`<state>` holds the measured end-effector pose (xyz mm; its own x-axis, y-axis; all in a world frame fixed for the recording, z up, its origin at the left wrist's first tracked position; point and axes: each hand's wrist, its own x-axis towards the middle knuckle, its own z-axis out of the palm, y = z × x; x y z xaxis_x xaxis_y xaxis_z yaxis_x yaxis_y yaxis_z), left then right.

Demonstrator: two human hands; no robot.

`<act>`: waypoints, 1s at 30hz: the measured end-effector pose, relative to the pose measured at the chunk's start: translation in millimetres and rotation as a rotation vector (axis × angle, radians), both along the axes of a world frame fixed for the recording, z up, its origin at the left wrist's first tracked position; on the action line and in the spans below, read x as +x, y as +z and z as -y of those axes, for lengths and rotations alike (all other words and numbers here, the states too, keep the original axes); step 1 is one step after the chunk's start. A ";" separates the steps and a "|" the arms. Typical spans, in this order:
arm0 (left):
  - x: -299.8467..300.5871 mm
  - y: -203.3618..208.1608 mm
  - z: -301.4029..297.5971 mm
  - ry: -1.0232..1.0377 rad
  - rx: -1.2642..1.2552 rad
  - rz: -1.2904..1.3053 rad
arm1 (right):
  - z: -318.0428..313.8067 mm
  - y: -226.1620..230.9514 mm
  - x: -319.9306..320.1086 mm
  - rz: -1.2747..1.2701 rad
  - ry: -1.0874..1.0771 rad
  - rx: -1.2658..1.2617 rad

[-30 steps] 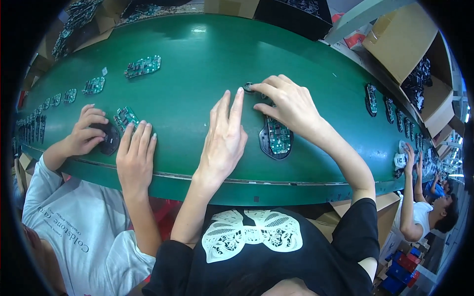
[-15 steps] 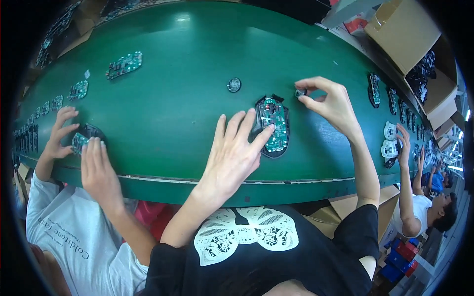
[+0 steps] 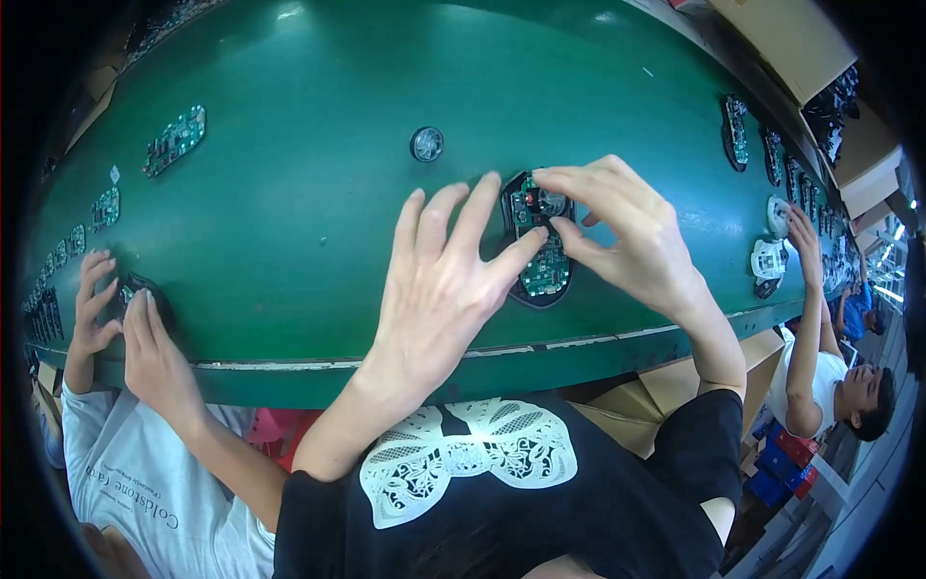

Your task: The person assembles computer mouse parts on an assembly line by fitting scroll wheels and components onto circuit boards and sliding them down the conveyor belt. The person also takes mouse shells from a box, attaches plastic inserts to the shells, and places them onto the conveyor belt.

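Note:
A green circuit board (image 3: 546, 275) lies in a black, mouse-shaped shell (image 3: 537, 301) on the table in front of me. My left hand (image 3: 446, 265) is beside it, fingers stretched and apart, its thumb tip on the middle of the board. Above the board's upper part, my right hand (image 3: 627, 232) has thumb and forefinger closed about a small round wheel (image 3: 552, 201), greyish and partly hidden. Whether the wheel sits in the board I cannot tell. A second round wheel (image 3: 426, 144), dark-rimmed with a clear centre, lies on the table beyond my left hand.
On the green table (image 3: 299, 222), boards (image 3: 176, 141) lie in a line at far left. At left a co-worker's hands (image 3: 152, 352) handle a dark shell. Board-filled shells (image 3: 735, 132) line the right side, near another person's hand (image 3: 804, 246) and white parts (image 3: 769, 259). Cardboard boxes (image 3: 786, 43) stand behind.
My right hand has brought the small wheel leftward from beside the shell to over the board's upper part. My left thumb stays on the board. The whole view has shifted slightly.

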<state>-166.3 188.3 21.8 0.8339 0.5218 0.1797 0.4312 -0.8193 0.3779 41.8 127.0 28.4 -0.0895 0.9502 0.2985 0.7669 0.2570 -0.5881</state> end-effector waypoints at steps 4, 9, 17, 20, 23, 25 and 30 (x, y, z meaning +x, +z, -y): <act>6.6 -5.5 -2.3 -0.051 0.017 -0.051 | 0.3 -3.9 -5.2 0.119 0.004 0.004; 7.2 -7.6 -1.9 -0.101 0.049 -0.014 | 0.4 0.9 -6.8 0.258 0.015 0.060; 11.8 0.9 3.4 -0.080 0.028 -0.089 | 13.0 0.6 -3.8 0.310 -0.108 0.017; 12.5 -0.8 5.6 -0.065 0.007 -0.076 | 7.9 8.1 -2.1 0.360 -0.099 -0.040; 12.2 -0.2 5.8 -0.050 0.008 -0.096 | -3.3 16.7 3.2 0.423 -0.021 -0.108; 12.1 -1.0 6.7 -0.053 -0.001 -0.095 | -3.0 17.2 0.5 0.457 0.019 -0.132; 15.7 -3.1 -0.7 -0.073 -0.033 -0.039 | 23.9 -12.5 -13.1 0.480 -0.168 0.126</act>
